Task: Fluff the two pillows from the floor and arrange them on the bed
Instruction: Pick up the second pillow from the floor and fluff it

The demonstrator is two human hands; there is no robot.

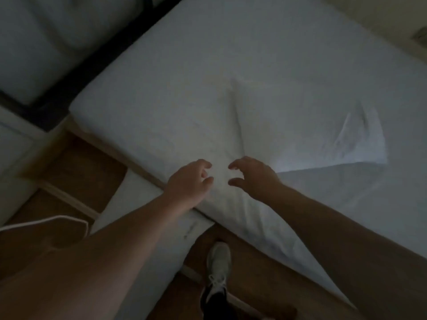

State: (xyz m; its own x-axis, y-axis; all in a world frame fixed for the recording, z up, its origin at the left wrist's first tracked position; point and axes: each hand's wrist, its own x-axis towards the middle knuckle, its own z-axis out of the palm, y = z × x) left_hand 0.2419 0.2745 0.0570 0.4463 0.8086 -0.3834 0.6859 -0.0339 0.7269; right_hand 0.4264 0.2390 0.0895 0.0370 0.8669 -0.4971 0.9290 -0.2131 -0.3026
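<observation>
Head view, dim and slightly blurred.

Pillow (265, 135): lying flat on the bed (277, 42), close to the near edge, one corner under the two hands. Long axis running from that near corner toward the right of frame, roughly along the mattress edge; far short end at right, where the case shows a crease. Second white pillow (143, 227) lying on the floor (76, 162) beside the bed, partly hidden by the left forearm.

Left hand (189, 183): spread, fingers curled, resting on or just above the near pillow corner; actual contact not determinable. Right hand (251, 176): spread, fingers curled inward, just beside the left, holding nothing.

Handling, judged from appearance: soft, light, fully compliant; fabric case loose, likely to slide over the filling. No fragility. Poor hold if pinched by the case alone; better hold with each hand gathering case and filling together at opposite short ends, or at two corners of one end for shaking. Squeezing inward along the long axis likely to restore loft.

White shoe (218, 269) visible on the floor below the bed edge.
</observation>
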